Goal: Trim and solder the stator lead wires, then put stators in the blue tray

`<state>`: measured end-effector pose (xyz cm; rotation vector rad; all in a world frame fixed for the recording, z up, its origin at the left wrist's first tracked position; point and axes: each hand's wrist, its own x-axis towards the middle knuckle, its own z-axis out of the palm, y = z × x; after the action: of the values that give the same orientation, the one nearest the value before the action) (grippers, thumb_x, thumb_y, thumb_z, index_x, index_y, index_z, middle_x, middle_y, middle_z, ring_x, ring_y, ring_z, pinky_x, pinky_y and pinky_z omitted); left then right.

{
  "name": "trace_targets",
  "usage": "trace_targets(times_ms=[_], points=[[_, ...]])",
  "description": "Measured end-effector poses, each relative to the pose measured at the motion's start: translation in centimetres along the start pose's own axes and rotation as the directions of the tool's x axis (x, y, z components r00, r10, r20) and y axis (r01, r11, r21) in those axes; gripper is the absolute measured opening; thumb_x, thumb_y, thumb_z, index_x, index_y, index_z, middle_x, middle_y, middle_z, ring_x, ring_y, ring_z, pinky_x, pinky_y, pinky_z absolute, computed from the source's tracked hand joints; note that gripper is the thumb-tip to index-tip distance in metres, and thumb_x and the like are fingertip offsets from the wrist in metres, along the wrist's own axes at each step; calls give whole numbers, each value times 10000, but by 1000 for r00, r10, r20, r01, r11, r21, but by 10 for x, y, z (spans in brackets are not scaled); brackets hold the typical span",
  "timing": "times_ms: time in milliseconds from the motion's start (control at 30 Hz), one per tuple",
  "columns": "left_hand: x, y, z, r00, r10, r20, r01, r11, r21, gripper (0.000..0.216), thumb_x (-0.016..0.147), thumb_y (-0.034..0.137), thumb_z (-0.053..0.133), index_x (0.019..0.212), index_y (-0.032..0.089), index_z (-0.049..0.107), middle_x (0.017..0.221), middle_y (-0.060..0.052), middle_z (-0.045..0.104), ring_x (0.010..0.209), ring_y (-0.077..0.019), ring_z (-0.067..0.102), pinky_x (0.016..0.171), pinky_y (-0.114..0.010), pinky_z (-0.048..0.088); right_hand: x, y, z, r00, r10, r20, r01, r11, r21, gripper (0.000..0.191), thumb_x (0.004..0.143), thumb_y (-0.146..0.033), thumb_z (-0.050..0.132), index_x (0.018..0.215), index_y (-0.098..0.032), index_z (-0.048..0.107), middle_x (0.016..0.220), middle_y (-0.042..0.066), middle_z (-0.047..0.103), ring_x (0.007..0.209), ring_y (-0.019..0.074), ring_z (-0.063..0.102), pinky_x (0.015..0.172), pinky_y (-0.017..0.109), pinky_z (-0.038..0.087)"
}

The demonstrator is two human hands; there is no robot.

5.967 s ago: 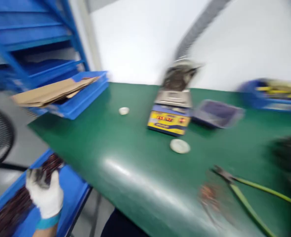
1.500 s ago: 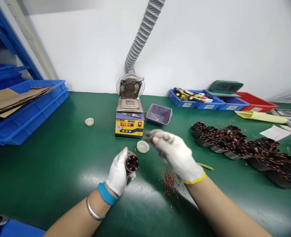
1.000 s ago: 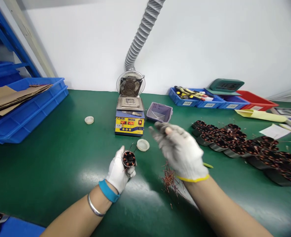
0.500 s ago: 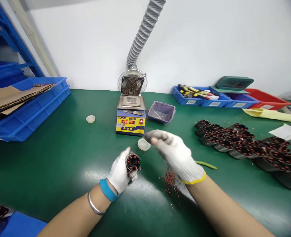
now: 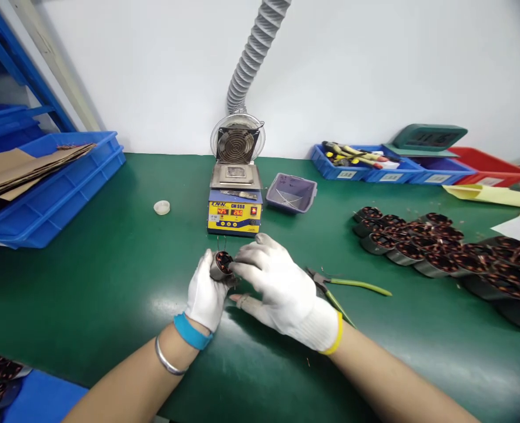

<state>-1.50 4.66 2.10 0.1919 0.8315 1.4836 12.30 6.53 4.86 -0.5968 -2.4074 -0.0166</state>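
Note:
My left hand (image 5: 207, 292), in a white glove, is closed around a motor stator (image 5: 221, 266) with copper windings and a black core. Two thin wire leads stick up from its far side. At its right side is my right hand (image 5: 277, 288), gloved with bare or dark fingertips showing. Its fingers are spread, with the fingertips close to the stator; whether they touch it I cannot tell. Green-handled cutting pliers (image 5: 324, 282) lie partly behind my right hand. The soldering pot (image 5: 234, 214), with a red digital display, stands just beyond the stator.
Many wound stators (image 5: 418, 247) stand grouped at the right. A purple tray (image 5: 291, 194) sits beside the pot, and a small white cap (image 5: 161, 207) lies to the left. Blue tool bins (image 5: 345, 170), a red bin (image 5: 491, 167) and a large blue crate (image 5: 66, 200) line the sides.
My right hand has moved down and left to the stator, its fingers spreading. The stator has shifted slightly left and up. The pliers' jaws now show; the wire clippings and second cap no longer do.

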Motion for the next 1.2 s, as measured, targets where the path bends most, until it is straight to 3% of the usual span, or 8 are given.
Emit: trace_targets(times_ms=[200,400,600,800,900,1033,1100,1200], points=[[-8,10,1,992,-125,17,126,989,-81,154,826,220,484,704,153,549,672,-38,591,637,-154,577,617,-287,504,7,-4,4,997,66,-47,-74,976,-207,139,797,-119,497,719,-162,604,722,77,624,765,220,572,931,531,395],[-9,28,2,969,-168,183,184,980,-72,292,753,279,510,492,165,447,647,-60,571,648,-183,599,642,-314,513,8,-10,-19,928,370,34,-363,882,300,115,826,-151,527,722,-194,550,775,20,607,760,163,564,715,312,482],[-15,7,-2,699,-634,330,490,761,425,291,806,419,539,817,141,623,633,-62,621,455,-172,568,444,-282,450,3,-9,-37,921,352,167,-383,897,220,76,795,-172,595,735,-206,562,884,8,641,892,191,589,759,318,487],[-7,21,2,988,-72,137,89,988,-123,362,784,236,526,453,182,387,563,-25,562,657,-169,622,728,-326,523,10,-8,-47,985,160,-69,-155,985,74,108,822,-143,522,723,-183,540,857,67,637,900,210,591,917,448,437],[-2,13,0,969,-210,126,210,978,12,395,813,359,541,482,180,419,498,-8,526,547,-150,590,609,-285,519,15,-13,-53,991,123,-57,-112,980,163,133,815,-119,511,700,-184,523,828,70,628,908,206,588,877,404,474],[-10,-5,-6,676,-623,393,470,776,422,395,777,538,562,791,144,582,610,-40,604,502,-194,605,431,-291,482,10,-13,-57,993,120,20,-122,977,174,114,806,-124,513,717,-186,546,860,58,637,917,198,592,965,424,422],[-17,-7,-6,720,-524,455,349,840,416,384,745,500,635,874,144,578,681,-42,617,564,-185,623,481,-292,509,5,-11,-56,981,175,82,-186,971,151,106,817,-158,520,724,-191,559,898,53,643,938,205,586,930,415,439],[-21,-5,-3,923,-105,371,-45,926,374,399,686,401,731,947,163,544,866,-49,622,766,-184,634,677,-344,546,4,-6,-49,932,356,74,-363,920,150,125,804,-208,536,681,-188,547,922,55,647,950,227,576,819,377,469]])
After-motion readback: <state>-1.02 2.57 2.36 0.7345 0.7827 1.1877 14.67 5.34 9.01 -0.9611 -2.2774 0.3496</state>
